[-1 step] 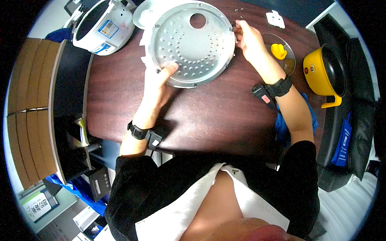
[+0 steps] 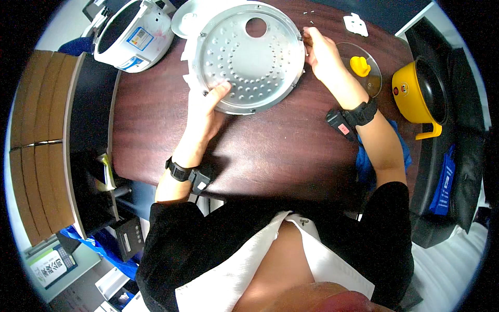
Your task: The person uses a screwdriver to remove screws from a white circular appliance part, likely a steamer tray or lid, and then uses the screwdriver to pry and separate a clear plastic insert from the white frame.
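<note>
My left hand (image 2: 210,104) is closed on the lower left rim of a round metal lid (image 2: 239,62), its thumb over the dimpled face, which has a round hole near the top. White plastic shows behind its left edge. My right hand (image 2: 322,54) is at the lid's right rim with fingers curled against it; what the fingertips grip is partly hidden. Just right of that hand lies a glass lid (image 2: 373,78) with a yellow knob (image 2: 359,66). Several small screws (image 2: 312,22) lie on the table above my right hand.
A white cooker (image 2: 145,44) stands back left, beside a white round piece (image 2: 180,23). A white flat part (image 2: 355,24) lies back right, a yellow pot (image 2: 408,91) at right, a blue cloth (image 2: 366,161) under my right forearm. Cardboard (image 2: 39,192) is at left, a black seat (image 2: 426,223) right.
</note>
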Demonstrator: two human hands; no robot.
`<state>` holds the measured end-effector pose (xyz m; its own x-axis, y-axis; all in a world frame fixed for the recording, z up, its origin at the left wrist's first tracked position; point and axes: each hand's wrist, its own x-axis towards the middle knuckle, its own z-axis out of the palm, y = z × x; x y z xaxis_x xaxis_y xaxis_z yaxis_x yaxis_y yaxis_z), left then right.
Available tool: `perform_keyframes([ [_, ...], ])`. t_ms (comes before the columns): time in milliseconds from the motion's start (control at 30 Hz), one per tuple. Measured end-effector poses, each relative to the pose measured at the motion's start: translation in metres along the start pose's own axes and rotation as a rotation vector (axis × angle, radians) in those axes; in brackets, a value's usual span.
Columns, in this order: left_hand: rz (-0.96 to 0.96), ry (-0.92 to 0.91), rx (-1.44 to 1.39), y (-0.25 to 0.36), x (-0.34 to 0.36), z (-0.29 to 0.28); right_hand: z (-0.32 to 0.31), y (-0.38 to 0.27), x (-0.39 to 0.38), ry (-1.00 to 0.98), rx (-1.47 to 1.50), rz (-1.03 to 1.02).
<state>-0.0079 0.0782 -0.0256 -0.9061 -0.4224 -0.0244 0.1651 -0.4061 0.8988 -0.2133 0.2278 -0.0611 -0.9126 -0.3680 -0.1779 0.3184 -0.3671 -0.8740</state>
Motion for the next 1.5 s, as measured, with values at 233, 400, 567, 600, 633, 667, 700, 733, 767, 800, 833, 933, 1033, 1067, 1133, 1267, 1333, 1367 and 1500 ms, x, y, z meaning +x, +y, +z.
perform_keyframes([
  [233, -0.054, -0.154, -0.123, -0.011, -0.002, -0.002, 0.003, 0.001, 0.001, -0.009, -0.006, -0.069],
  [400, -0.106, -0.228, -0.065, -0.01, 0.005, -0.021, -0.008, -0.013, 0.01, -0.015, -0.278, -0.479],
  [567, 0.038, -0.08, 0.227, -0.012, 0.001, -0.018, 0.007, -0.024, -0.008, -0.081, -0.315, -0.586],
  [600, 0.071, -0.074, 0.231, -0.012, 0.0, -0.013, 0.008, -0.025, -0.008, -0.078, -0.327, -0.615],
  [633, 0.057, -0.081, 0.283, -0.012, -0.001, -0.014, 0.008, -0.026, -0.009, -0.072, -0.342, -0.645],
  [667, 0.042, -0.089, 0.335, -0.012, -0.001, -0.016, 0.004, -0.025, -0.004, -0.084, -0.335, -0.665],
  [700, 0.027, -0.097, 0.388, -0.012, -0.002, -0.017, 0.002, -0.027, -0.004, -0.069, -0.359, -0.694],
  [733, 0.024, -0.097, 0.382, -0.012, -0.003, -0.015, 0.002, -0.03, -0.004, -0.054, -0.381, -0.723],
  [767, 0.012, -0.095, 0.368, -0.012, -0.003, -0.014, 0.003, -0.033, -0.004, -0.04, -0.404, -0.753],
  [800, 0.0, -0.094, 0.354, -0.012, -0.003, -0.014, 0.003, -0.036, -0.008, -0.036, -0.39, -0.769],
  [833, -0.011, -0.094, 0.342, -0.012, -0.003, -0.013, 0.007, -0.04, -0.015, -0.017, -0.411, -0.842],
  [933, 0.027, -0.065, 0.338, -0.012, -0.004, -0.009, 0.016, -0.052, -0.034, -0.047, -0.568, -1.118],
  [1033, 0.028, -0.05, 0.413, -0.012, -0.008, -0.011, 0.031, -0.06, -0.063, -0.385, -0.745, -1.171],
  [1067, 0.037, -0.064, 0.436, -0.011, -0.008, -0.011, 0.036, -0.056, -0.071, -0.426, -0.734, -1.033],
  [1133, 0.057, -0.092, 0.483, -0.01, -0.011, -0.011, 0.043, -0.05, -0.078, -0.482, -0.707, -0.885],
  [1267, 0.089, -0.103, 0.564, -0.005, -0.015, -0.007, 0.05, -0.051, -0.083, -0.452, -0.757, -0.919],
  [1333, 0.09, -0.119, 0.567, -0.003, -0.015, -0.006, 0.052, -0.05, -0.085, -0.446, -0.765, -0.944],
  [1367, 0.096, -0.121, 0.567, -0.003, -0.016, -0.005, 0.052, -0.05, -0.086, -0.443, -0.77, -0.957],
  [1500, 0.127, -0.133, 0.564, -0.004, -0.017, -0.005, 0.053, -0.05, -0.087, -0.443, -0.776, -0.965],
])
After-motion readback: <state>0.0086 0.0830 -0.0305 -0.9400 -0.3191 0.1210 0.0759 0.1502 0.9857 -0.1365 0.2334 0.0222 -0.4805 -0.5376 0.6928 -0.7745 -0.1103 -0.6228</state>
